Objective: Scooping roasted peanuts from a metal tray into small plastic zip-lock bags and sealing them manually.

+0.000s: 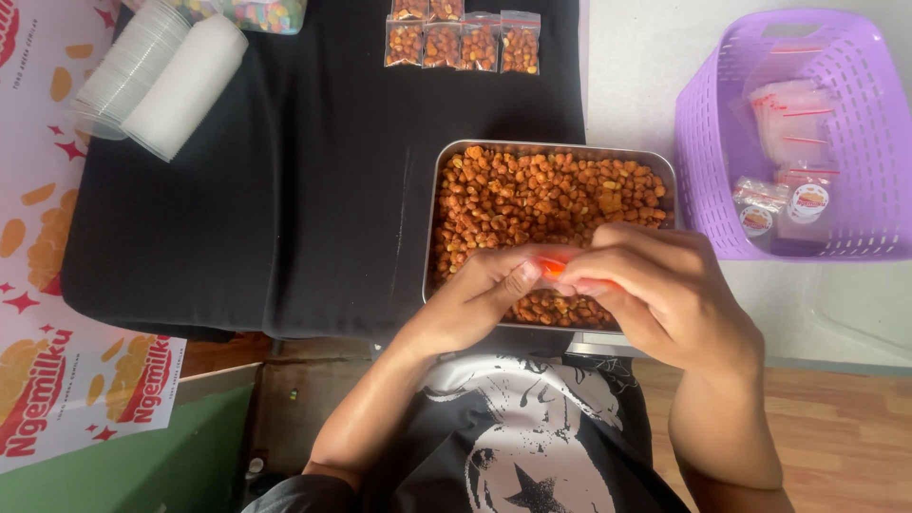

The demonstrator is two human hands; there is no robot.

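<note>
A metal tray point(438, 180) full of orange-brown coated nuts stands on a black cloth point(304, 190). Over the tray's near edge my left hand point(480, 299) and my right hand point(655, 290) meet, both pinching a small clear zip bag point(553, 267) with a red-orange seal strip. Most of the bag is hidden by my fingers. Several filled small bags point(463, 43) of the same nuts lie in rows at the far edge of the cloth.
A purple slotted basket point(708, 133) at the right holds empty zip bags and round stickers. Stacks of clear plastic cups point(128, 66) and white lids point(185, 85) lie at the far left. A printed banner point(38, 313) covers the left side.
</note>
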